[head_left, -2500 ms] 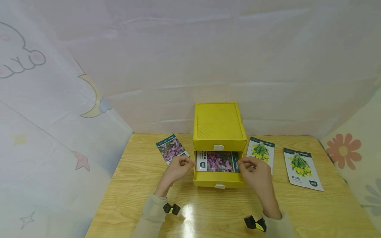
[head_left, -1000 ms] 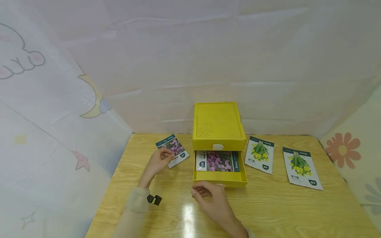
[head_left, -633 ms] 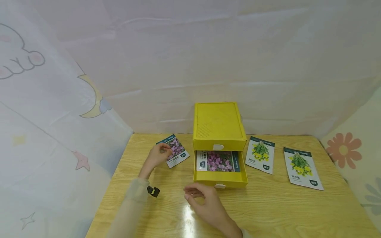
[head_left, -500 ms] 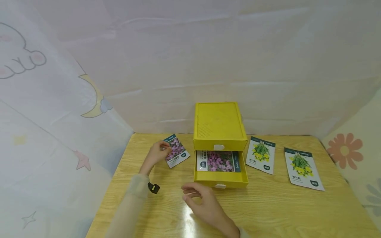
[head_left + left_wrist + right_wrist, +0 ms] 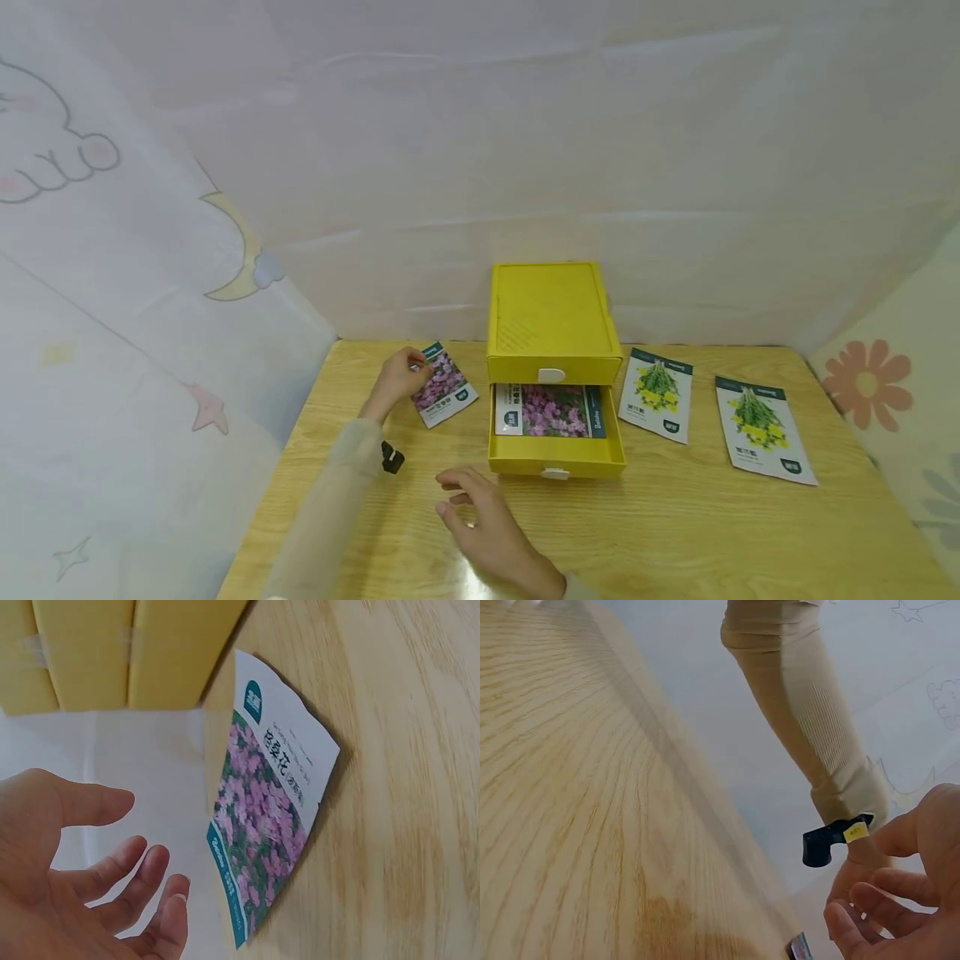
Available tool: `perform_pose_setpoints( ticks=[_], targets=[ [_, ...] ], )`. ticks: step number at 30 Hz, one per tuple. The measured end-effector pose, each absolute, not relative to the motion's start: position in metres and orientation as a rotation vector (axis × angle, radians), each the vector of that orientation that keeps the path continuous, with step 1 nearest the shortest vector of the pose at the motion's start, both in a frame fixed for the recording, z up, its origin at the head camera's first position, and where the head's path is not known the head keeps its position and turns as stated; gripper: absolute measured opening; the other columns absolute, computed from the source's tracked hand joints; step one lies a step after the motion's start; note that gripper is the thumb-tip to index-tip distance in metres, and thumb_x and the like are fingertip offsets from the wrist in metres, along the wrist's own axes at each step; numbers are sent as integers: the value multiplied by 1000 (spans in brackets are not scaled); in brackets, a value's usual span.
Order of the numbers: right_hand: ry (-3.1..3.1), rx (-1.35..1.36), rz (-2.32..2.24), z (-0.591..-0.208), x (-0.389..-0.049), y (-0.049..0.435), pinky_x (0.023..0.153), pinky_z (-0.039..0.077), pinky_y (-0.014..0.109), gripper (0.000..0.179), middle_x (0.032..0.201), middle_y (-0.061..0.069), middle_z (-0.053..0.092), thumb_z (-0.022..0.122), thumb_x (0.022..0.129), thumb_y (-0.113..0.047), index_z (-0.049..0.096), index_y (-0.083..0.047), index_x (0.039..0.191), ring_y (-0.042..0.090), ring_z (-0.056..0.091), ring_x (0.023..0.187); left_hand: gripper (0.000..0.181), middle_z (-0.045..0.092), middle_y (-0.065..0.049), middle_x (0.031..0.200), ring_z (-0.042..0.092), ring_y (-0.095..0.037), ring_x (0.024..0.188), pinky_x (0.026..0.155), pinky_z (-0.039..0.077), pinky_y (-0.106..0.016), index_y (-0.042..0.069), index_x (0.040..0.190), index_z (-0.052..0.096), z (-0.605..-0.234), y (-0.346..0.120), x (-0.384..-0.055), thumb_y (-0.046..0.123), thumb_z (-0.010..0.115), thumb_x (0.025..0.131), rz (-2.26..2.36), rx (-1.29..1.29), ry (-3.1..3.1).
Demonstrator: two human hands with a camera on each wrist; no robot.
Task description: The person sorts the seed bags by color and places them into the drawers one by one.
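Observation:
A pink-flowered seed packet (image 5: 446,392) lies on the table left of the yellow drawer box (image 5: 553,308). My left hand (image 5: 399,379) hovers at its upper left edge. In the left wrist view, thumb and fingers of the left hand (image 5: 97,862) are spread apart, with a gap to the packet (image 5: 262,802). Another pink-flowered packet (image 5: 555,408) lies sideways in the pulled-out lower drawer (image 5: 555,450). In front of the drawer, to its left, my right hand (image 5: 487,529) is held over the table with loosely bent fingers and nothing in them.
Two seed packets with yellow flowers, a nearer one (image 5: 656,396) and a farther one (image 5: 763,429), lie right of the box. The wooden table (image 5: 712,542) ends at a pale curtain (image 5: 420,250) behind the box.
Both hands have left the packet in the drawer. My left hand went left to the other pink-flowered packet; my right hand came down and left, in front of the drawer.

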State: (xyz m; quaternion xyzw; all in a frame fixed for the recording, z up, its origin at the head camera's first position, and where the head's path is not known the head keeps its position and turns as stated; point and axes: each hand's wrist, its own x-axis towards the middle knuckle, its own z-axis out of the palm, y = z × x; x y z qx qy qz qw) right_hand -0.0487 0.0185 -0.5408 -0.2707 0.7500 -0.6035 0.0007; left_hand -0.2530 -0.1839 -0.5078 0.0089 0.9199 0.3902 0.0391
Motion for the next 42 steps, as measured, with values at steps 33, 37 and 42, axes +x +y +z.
perform_pose_setpoints(
  ticks=[33,37,42],
  targets=[
    [2526,-11,-1936,-568,-99,-32,89,51,43,56,125,14,51,66,93,-23,42,-11,142,28,57,106,59,46,-22,133,37,-46,121,99,29,-61,3,135,54,-547,-190,-301,36,67,88,736,-79,2978],
    [2508,49,-1929,-573,-106,-34,88,51,43,58,123,12,52,65,94,-23,39,-7,143,27,58,106,59,44,-21,133,36,-46,120,99,26,-63,5,135,54,-551,-192,-302,37,67,87,688,-112,2998],
    [2487,101,-1955,-579,-112,-39,90,51,45,60,126,12,52,64,94,-24,37,-6,145,28,57,110,59,44,-20,132,36,-44,119,99,26,-62,6,134,55,-551,-195,-302,38,69,86,686,-118,2990]
  ],
)
